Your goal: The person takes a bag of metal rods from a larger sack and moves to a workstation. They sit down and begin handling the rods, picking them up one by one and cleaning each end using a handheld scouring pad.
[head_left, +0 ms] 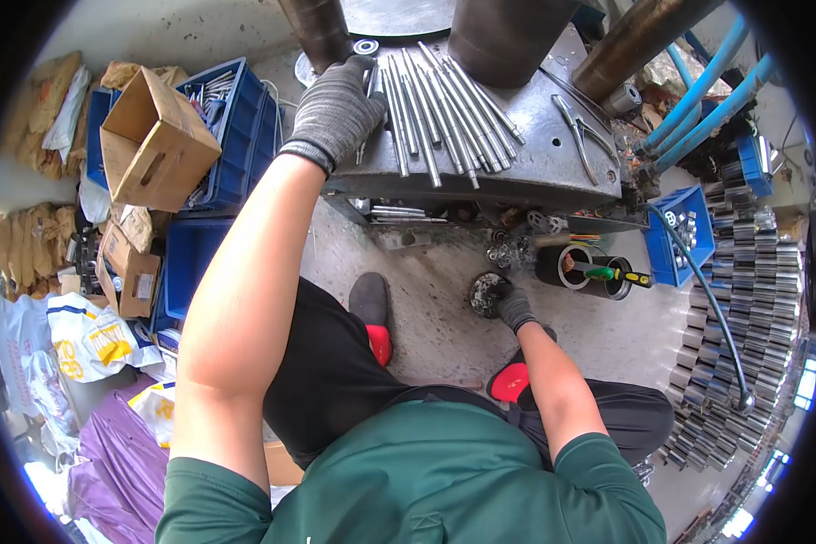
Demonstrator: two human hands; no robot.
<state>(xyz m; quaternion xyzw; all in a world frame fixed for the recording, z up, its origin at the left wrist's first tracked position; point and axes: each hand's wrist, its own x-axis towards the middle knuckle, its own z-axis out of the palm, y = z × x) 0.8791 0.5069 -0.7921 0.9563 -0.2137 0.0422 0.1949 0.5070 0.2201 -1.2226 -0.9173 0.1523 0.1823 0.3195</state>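
Metal rods [455, 113] lie in a loose fan on a steel tabletop [539, 122], their lower ends directed toward its front edge. Nearest the body, a pair of grey-and-red shoes [369, 301] rests on the floor, one shoe to each side. Forward of the right shoe, the right hand [519, 310], in a grey knitted glove, is held low, its fingers partly curled at the edge of a dark, speckled round object [488, 296]; how firmly they close on it cannot be told. Just to the right stand two open cylinders [582, 277], with a green-and-yellow tool handle [612, 272] lying across them. Beyond these sits a blue bin [684, 267] of metal rings, beside dense rows of metal cylinders [739, 335].

At tabletop level, the left hand [334, 111], gloved alike, is bent over the left margin of the fan; its fingers are partly curled and whatever they may grasp is hidden. Just past the fingertips lies a small metal ring [373, 46]. Pliers [582, 140] with parted handles occupy the right of the tabletop, apart from the rods. Behind the fan rises a broad dark cylinder [508, 41], and farther right run blue hoses [698, 89].
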